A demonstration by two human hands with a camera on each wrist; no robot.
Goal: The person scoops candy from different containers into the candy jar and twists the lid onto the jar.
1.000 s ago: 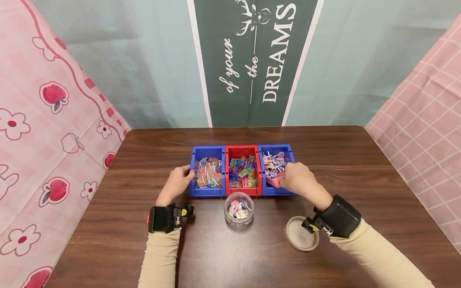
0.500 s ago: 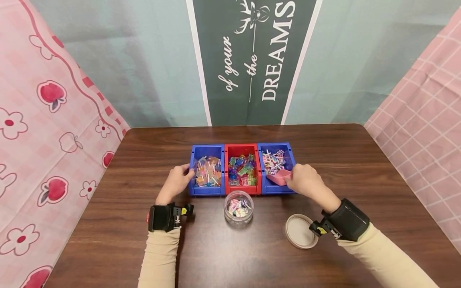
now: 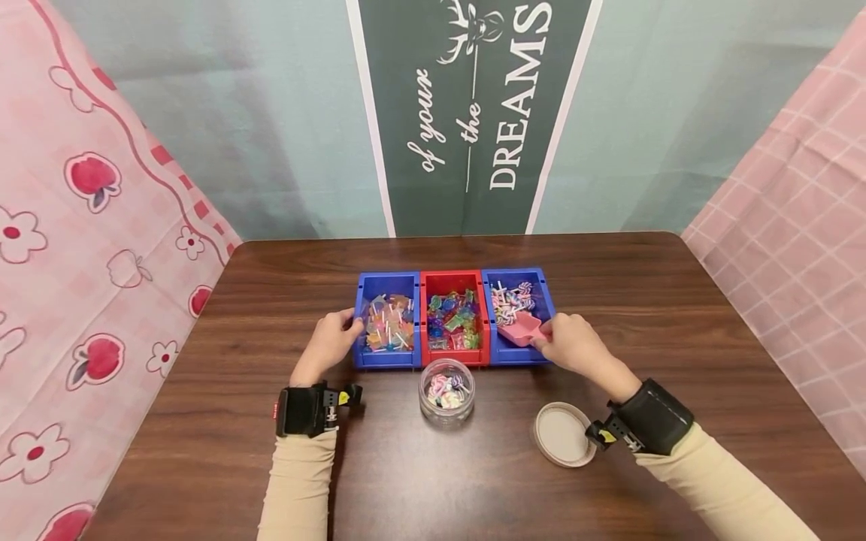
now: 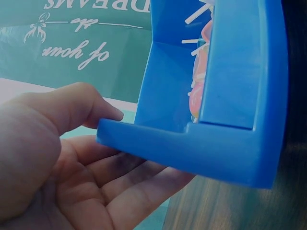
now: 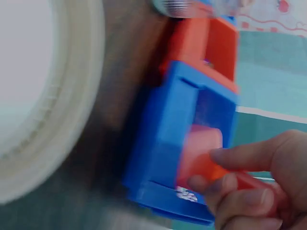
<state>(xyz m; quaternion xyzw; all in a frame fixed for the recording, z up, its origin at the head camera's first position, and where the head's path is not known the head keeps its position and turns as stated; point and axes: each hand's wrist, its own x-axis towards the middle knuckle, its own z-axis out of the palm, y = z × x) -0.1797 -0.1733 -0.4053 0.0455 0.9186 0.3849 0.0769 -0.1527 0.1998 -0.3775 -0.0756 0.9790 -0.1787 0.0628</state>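
In the head view, my right hand (image 3: 571,342) grips the handle of a pink scoop (image 3: 521,328), whose bowl lies in the right blue bin (image 3: 519,277) among small swirl-patterned lollipops (image 3: 507,304). The right wrist view shows curled fingers around the handle of the scoop (image 5: 199,153). My left hand (image 3: 329,342) pinches the side wall of the left blue bin (image 4: 230,151), thumb at the rim and fingers outside. That bin holds pale lollipops (image 3: 391,323). Between the two stands a red bin (image 3: 455,281) with colourful wrapped candies (image 3: 455,319). The scoop's contents are hard to make out.
A clear jar (image 3: 446,413) with several swirl lollipops inside stands in front of the red bin. To its right a round pale lid (image 3: 564,434) lies on the dark wooden table (image 3: 433,496). Fabric curtains surround the back and sides.
The pink scoop has come into fuller view in the right bin as my right hand shifted slightly right. My left hand stays at the left bin.
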